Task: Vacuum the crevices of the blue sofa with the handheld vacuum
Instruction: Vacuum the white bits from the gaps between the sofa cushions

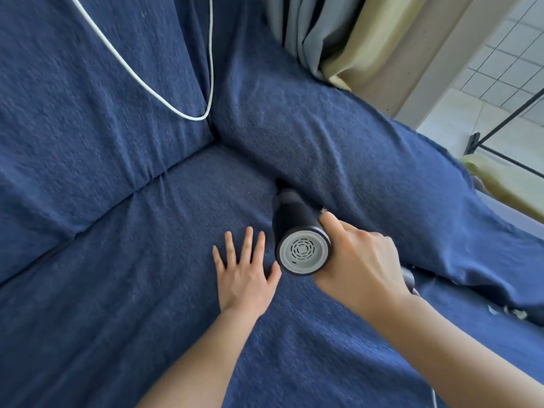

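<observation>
At the seam between seat cushion and armrest, the handheld vacuum is held in the right hand, fingers wrapped tight round its body — its long axis runs away from the grip, nozzle buried in the crevice ahead. The left hand is laid flat and spread on the seat, just beside the vacuum, gripping nothing. The blue sofa is textured and wrinkled; a white cord is draped over the backrest, with grey curtains and tiled floor beyond.
</observation>
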